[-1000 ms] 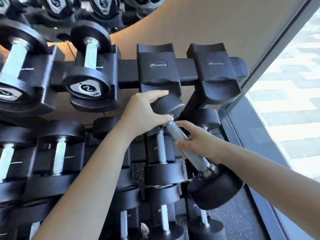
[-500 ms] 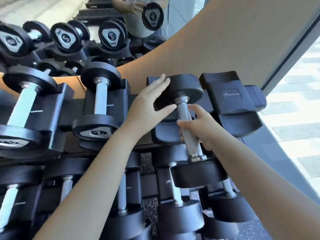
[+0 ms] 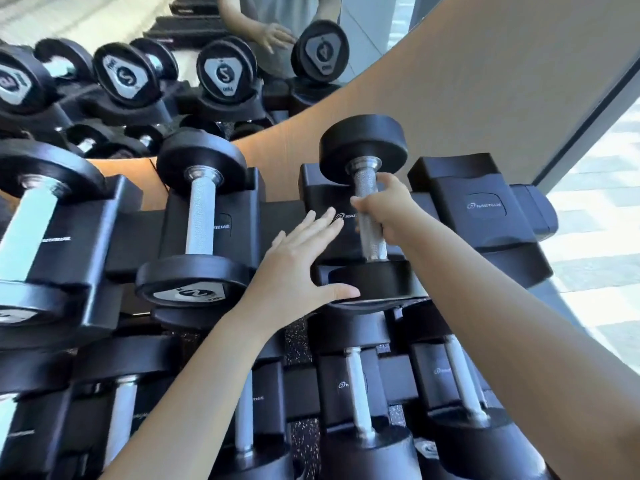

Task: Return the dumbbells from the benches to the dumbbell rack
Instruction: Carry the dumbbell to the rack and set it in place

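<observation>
Dumbbell: seated upright in top-row cradle, 1 o'clock from frame centre. Right hand wrapped round handle; left hand spread flat, thumb under lower head. Step: racking. Next: probably release, confirm settled.

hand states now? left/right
Left hand: open, fingers spread, thumb against the dumbbell's lower head.
Right hand: closed around the dumbbell's handle.

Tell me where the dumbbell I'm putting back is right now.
In the head view, the dumbbell sits on the top-row cradle, right of centre, between the 2-marked dumbbell and the empty end cradle.
</observation>
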The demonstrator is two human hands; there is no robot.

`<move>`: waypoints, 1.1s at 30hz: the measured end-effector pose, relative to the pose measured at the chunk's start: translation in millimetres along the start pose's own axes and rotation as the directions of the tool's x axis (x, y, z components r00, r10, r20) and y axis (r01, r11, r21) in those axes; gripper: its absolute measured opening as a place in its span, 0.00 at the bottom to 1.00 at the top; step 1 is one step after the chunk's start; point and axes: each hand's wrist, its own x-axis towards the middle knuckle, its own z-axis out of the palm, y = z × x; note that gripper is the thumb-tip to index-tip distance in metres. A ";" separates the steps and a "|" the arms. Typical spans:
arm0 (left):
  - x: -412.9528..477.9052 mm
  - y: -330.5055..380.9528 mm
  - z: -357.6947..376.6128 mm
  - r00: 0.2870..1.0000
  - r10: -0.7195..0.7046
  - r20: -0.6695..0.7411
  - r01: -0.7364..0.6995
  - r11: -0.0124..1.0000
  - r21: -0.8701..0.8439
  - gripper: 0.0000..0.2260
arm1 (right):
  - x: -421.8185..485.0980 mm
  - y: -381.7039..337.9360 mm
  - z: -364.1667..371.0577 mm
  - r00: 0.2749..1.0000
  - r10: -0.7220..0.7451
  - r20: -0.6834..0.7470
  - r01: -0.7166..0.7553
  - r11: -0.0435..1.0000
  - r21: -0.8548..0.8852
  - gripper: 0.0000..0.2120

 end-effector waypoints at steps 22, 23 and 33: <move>-5.0 5.9 28.8 0.997 -0.006 -0.083 0.011 0.998 0.060 0.29 | -35.4 34.9 -41.6 0.948 -0.252 0.194 0.316 0.812 -0.490 0.22; -6.6 8.1 31.5 0.996 -0.020 -0.089 0.024 0.999 0.042 0.28 | -43.2 42.7 -45.0 0.938 -0.283 0.199 0.344 0.822 -0.454 0.22; -13.4 10.2 40.2 0.991 -0.032 -0.128 0.045 0.994 0.098 0.26 | -69.4 79.4 -62.0 0.834 -0.492 0.250 0.549 0.784 -0.288 0.28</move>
